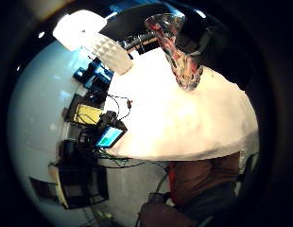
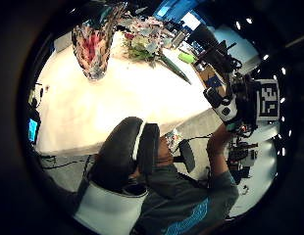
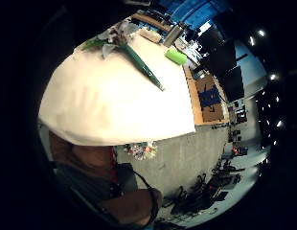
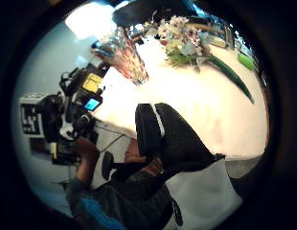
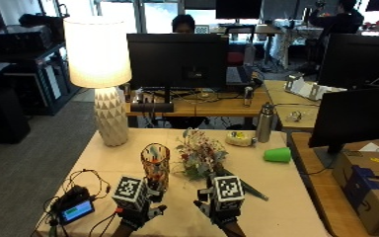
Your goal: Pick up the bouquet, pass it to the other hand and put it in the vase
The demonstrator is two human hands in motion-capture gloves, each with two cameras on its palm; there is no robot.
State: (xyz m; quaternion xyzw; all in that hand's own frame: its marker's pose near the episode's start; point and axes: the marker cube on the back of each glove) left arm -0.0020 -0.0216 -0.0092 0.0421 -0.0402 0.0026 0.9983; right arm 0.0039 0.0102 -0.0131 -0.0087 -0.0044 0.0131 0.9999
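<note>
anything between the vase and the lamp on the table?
No, only bare tablecloth between the vase and the lamp; the outside view shows it. The bouquet lies on the vase's other side.

Glass, cloth and glazed ceramic on a matt table

The vase [image 5: 155, 165] is glossy streaked glass; the bouquet [image 5: 200, 157] looks dry and papery, its stems in a smooth green sleeve. The table [image 5: 278, 197] lies under matt pale cloth. The lamp [image 5: 100, 74] has a faceted ceramic base, the bottle [image 5: 264, 123] brushed metal, the green cup [image 5: 278, 155] matt plastic.

An office: desks with dark monitors [image 5: 176, 59], cardboard boxes [image 5: 373, 185] and a lit lamp [image 5: 98, 54]
</note>
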